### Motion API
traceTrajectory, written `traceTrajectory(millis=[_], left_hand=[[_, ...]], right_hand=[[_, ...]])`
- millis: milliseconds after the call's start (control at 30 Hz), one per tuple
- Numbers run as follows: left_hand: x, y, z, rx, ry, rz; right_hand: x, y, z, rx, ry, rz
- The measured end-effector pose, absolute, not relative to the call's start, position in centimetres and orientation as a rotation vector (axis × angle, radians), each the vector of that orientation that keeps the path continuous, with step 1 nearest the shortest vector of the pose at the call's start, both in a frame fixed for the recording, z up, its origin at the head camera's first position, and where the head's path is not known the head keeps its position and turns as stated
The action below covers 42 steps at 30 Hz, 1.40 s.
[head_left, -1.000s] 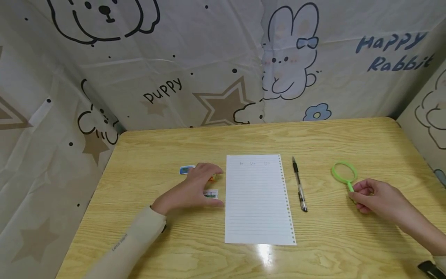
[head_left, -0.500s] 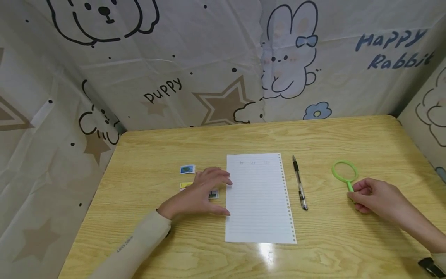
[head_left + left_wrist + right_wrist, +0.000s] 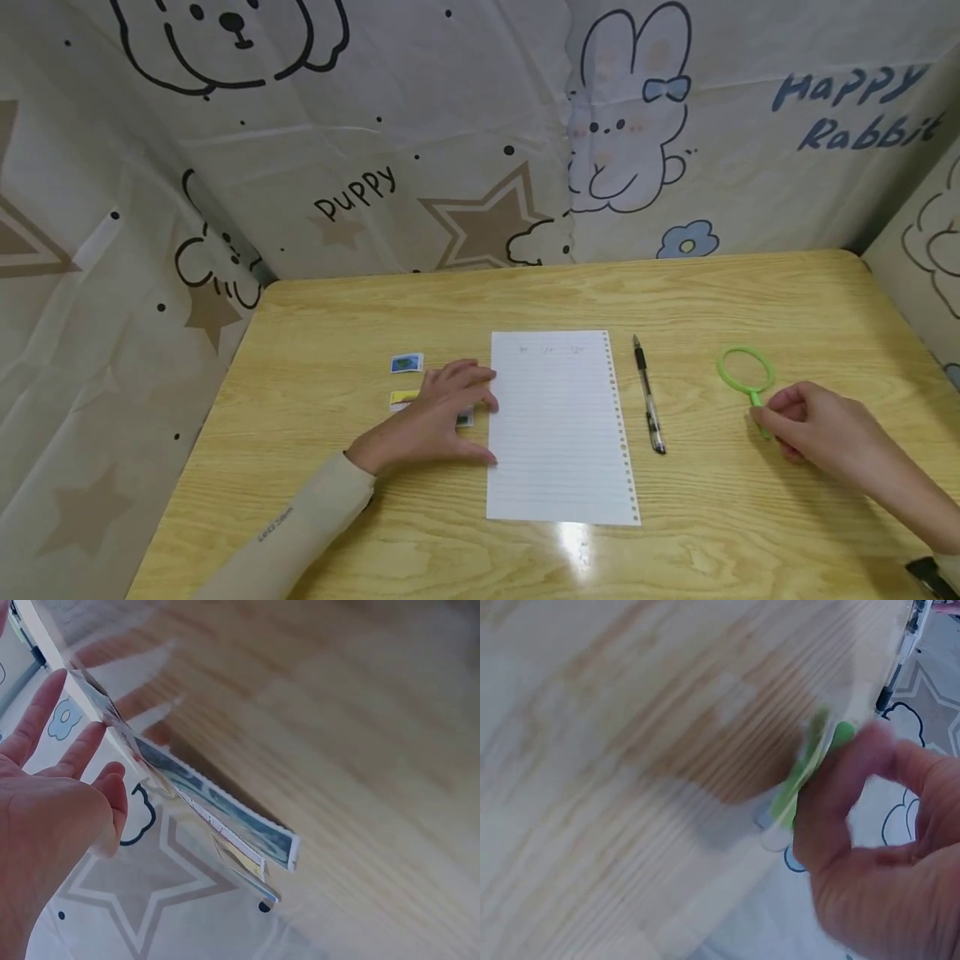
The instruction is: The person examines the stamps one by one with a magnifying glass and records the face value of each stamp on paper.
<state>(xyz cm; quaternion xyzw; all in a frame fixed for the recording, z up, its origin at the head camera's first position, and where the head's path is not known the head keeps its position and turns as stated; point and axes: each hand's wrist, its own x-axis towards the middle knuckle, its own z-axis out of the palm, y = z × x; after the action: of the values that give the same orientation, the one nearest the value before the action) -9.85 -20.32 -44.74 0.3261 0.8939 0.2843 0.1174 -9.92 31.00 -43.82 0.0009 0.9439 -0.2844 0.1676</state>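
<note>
Wears long cream sleeves (image 3: 300,529), with small dark lettering (image 3: 275,525) printed lengthwise along the left one and a black band (image 3: 928,575) beside the right cuff (image 3: 951,570).

Pieces partly covered, cropped or illegible.
Yellow stamp (image 3: 402,398): right part covered by left hand (image 3: 435,415). Grey stamp (image 3: 467,418): all but its right end behind same hand. Blue stamp (image 3: 407,363): picture too small to tell. Paper (image 3: 558,433): marks along top too faint to read. Magnifying glass (image 3: 755,400): part of handle covered by right hand (image 3: 810,421); blurred in right wrist view. Pen (image 3: 649,398): cropped by upper edge, right wrist view. Left sleeve (image 3: 307,517): cropped at bottom, lettering small and unclear. Black strap (image 3: 928,577): cropped, lower right corner. Dog drawing (image 3: 232,21): cut by upper edge.
</note>
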Motion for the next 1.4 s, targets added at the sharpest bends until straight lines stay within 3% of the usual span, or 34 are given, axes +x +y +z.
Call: traceTrajectory(millis=[133,667,1400], left_hand=[[-9.8,-20.3,-44.7,0.947,2.621,0.813],[-9.7,-20.0,-45.0,0.952,2.644,0.752],[-9.9,-20.2,-45.1,0.958,2.664,0.734]], right_hand=[[-9.3,30.9,-43.5,-0.034,2.841,-0.777],[-9.5,26.0,-44.3,-0.294,2.792,-1.344],[-12.6,20.0,-44.5,-0.42,2.754,-0.991]])
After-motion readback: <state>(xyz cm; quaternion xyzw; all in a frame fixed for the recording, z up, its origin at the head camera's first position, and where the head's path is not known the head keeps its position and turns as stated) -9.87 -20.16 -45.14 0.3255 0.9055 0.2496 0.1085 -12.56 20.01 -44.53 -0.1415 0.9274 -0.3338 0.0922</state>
